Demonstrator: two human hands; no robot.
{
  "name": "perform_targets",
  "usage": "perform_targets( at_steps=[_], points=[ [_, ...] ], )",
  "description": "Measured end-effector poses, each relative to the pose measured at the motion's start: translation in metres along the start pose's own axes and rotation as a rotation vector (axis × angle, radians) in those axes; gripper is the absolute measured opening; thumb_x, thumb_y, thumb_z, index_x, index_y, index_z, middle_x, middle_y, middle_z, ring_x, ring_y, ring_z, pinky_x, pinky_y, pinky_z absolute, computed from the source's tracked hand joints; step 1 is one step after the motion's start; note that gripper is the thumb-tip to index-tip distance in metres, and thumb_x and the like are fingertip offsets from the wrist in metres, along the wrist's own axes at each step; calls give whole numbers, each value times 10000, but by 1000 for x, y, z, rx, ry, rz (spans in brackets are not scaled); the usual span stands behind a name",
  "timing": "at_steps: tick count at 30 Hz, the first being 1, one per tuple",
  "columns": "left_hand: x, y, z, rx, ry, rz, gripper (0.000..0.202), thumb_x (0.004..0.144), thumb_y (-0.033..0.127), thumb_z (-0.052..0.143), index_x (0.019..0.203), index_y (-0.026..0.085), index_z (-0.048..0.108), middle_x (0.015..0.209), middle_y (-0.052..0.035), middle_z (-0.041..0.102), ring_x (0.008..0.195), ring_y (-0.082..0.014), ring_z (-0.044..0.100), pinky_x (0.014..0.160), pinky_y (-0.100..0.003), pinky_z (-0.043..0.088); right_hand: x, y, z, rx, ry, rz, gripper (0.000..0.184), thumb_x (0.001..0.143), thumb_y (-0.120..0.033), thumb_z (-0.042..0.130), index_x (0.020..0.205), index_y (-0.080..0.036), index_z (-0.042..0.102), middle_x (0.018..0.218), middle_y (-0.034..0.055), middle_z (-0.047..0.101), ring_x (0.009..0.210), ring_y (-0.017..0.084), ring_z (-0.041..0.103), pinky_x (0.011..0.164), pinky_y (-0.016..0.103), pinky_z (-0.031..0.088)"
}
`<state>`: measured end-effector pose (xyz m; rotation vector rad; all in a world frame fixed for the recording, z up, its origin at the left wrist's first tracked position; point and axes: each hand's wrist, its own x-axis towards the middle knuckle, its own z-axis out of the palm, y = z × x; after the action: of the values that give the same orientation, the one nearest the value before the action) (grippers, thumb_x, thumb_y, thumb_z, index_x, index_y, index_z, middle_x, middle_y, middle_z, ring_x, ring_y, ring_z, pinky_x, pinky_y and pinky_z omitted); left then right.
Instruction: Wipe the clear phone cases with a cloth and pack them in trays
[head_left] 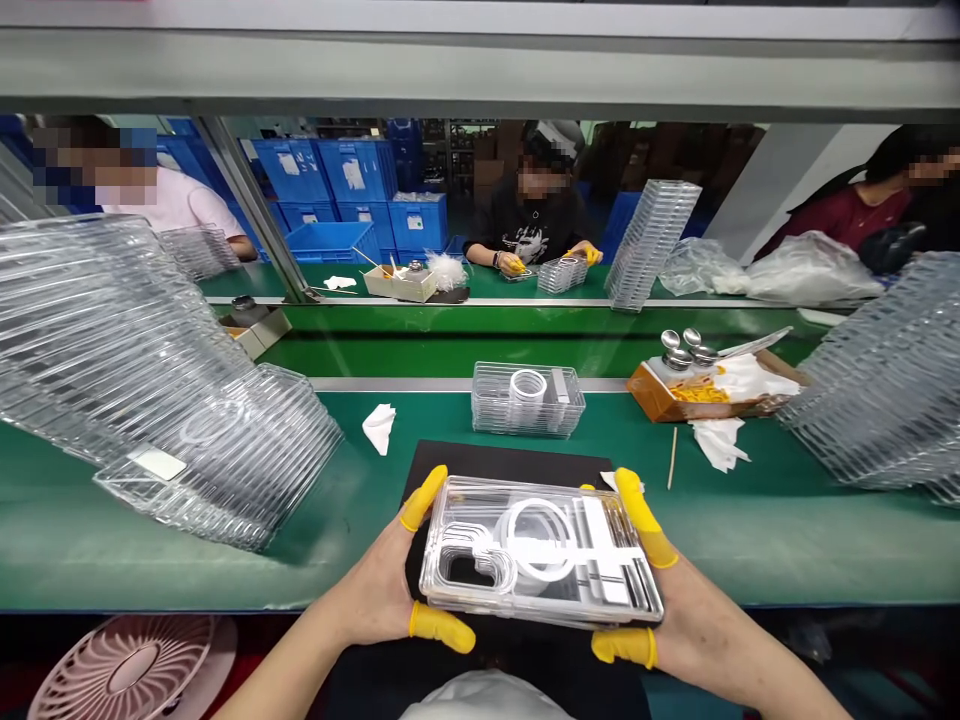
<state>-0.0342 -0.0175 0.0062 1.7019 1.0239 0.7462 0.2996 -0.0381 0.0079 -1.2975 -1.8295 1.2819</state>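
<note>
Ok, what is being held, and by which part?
A stack of clear phone cases, held at its short ends by the left hand and right hand.

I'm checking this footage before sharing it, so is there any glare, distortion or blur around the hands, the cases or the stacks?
Head view: a white streak, likely glare, crosses the held cases; head view: the far-left stack looks stretched and slanted, perhaps lens distortion; head view: the left hand and right hand look fairly sharp.

I'm gripping with my yellow-tipped left hand point(384, 590) and yellow-tipped right hand point(679, 612), bare forearms point(304, 640) slanting inward from below!
</note>
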Motion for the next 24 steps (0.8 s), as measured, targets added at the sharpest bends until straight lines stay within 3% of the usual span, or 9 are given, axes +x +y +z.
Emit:
perform_targets(
  at_steps=[4, 8, 9, 11, 13, 15, 18, 20, 24],
  points=[
    [5, 0, 1, 0, 25, 9, 1399, 530, 616, 852, 1525, 311, -83, 1556, -141, 252, 1345, -375, 395, 1114, -517, 323, 4, 4, 2, 262, -78, 65, 1121, 718, -505, 774, 1536, -326, 29, 1247, 102, 585, 968, 266, 653, 805, 425, 578],
    [2, 1, 5, -51, 37, -22, 1395, 571, 546, 873, 1518, 307, -123, 1537, -142, 307, 1353, -368, 394, 1120, -527, 314, 7, -12, 0, 457, -179, 184, 956, 841, -634, 570, 1526, -355, -36, 1332, 122, 538, 791, 227, 689, 661, 416, 594],
    [-1, 1, 7, -83, 41, -44, 1377, 593, 528, 870, 1516, 313, -129, 1543, -135, 303, 1369, -363, 373, 1132, -527, 294, 6, -16, -2, 449, -165, 193, 955, 847, -652, 547, 1525, -346, -52, 1372, 128, 508, 841, 239, 692, 723, 441, 585],
    [-9, 3, 13, -168, 47, -78, 1368, 586, 560, 861, 1520, 318, -108, 1572, -116, 256, 1424, -367, 270, 1165, -524, 219, 3, -20, -6, 393, -90, 147, 1127, 745, -707, 639, 1528, -306, -66, 1464, 132, 413, 1102, 298, 621, 959, 493, 477],
    [-18, 6, 19, -321, 60, -67, 1337, 570, 692, 788, 1530, 313, -61, 1602, -87, 183, 1463, -373, 131, 1186, -511, 146, -1, -22, -9, 400, 20, 86, 1290, 597, -799, 683, 1534, -283, -39, 1549, 104, 284, 1371, 333, 359, 1129, 484, 263],
    [-24, 10, 26, -518, 82, -43, 1204, 642, 828, 599, 1533, 321, -33, 1618, -42, 134, 1473, -358, 62, 1190, -501, 115, -2, -23, -9, 468, 109, 72, 1209, 623, -903, 510, 1537, -302, -4, 1590, 44, 189, 1453, 294, 148, 1169, 455, 149],
    [-26, 18, 31, -709, 91, -97, 927, 798, 843, 305, 1527, 365, -10, 1614, 20, 156, 1478, -322, 70, 1193, -506, 76, 1, -34, -3, 528, 128, 151, 909, 812, -829, 262, 1534, -338, 11, 1596, -24, 154, 1461, 216, 89, 1179, 412, 146],
    [-24, 26, 33, -722, 72, -158, 853, 834, 817, 267, 1524, 387, 12, 1603, 40, 196, 1479, -311, 75, 1194, -512, 46, 4, -45, 3, 517, 104, 190, 823, 881, -734, 286, 1533, -331, -12, 1600, -28, 129, 1460, 202, 90, 1182, 396, 140],
    [-22, 38, 36, -689, 86, -180, 869, 825, 831, 246, 1525, 377, 4, 1599, 43, 204, 1480, -296, 80, 1190, -512, 72, 12, -59, 11, 403, 83, 172, 928, 857, -732, 382, 1531, -280, -67, 1611, 1, 68, 1465, 231, 40, 1185, 420, 27]
  ],
)
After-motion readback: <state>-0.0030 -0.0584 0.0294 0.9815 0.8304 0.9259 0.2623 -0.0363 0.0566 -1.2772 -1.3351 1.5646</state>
